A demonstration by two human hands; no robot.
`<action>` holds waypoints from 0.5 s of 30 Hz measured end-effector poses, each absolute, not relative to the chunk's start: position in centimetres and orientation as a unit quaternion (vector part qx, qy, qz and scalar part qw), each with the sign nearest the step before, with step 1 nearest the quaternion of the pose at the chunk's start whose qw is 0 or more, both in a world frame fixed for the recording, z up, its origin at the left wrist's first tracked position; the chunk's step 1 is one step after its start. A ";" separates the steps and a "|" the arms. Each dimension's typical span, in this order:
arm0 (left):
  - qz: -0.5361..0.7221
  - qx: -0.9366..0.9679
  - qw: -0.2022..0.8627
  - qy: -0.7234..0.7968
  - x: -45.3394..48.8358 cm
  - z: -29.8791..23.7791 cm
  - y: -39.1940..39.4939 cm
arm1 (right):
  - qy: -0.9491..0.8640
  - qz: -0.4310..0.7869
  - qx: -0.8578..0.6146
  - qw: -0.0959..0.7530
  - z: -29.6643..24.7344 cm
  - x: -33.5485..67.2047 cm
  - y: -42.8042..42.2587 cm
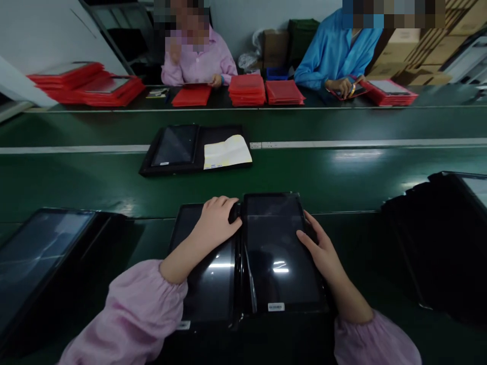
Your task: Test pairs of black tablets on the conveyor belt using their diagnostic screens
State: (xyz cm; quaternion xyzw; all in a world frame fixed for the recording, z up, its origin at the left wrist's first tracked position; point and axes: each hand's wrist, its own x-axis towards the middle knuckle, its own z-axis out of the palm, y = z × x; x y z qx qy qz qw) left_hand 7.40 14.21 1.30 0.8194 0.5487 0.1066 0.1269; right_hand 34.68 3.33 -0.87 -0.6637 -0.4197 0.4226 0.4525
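Observation:
Two dark tablets lie side by side in front of me, glossy screens up. My left hand (217, 218) reaches across the left tablet (216, 281), fingers and thumb curled at the left edge of the right tablet (279, 253). Along that tablet's right edge my right hand (323, 251) grips it, thumb on the screen's border and fingers at the side. The right tablet sits slightly higher and has a small white barcode label (276, 306) at its lower edge. A shiny loose strip, perhaps film, shows along its left side.
Beyond the hands lies an open black case (224, 133) with a tablet and a white sheet (227, 152). Stacks of dark tablets (49, 233) and black cases (441, 243) flank me. Across the green bench (323, 177), two people handle devices near red sleeve stacks (246, 91).

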 end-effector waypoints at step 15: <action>0.126 0.786 0.095 0.598 6.9 0.7 13.8 | -0.479 0.363 -0.672 0.433 -0.7 34.5 4.8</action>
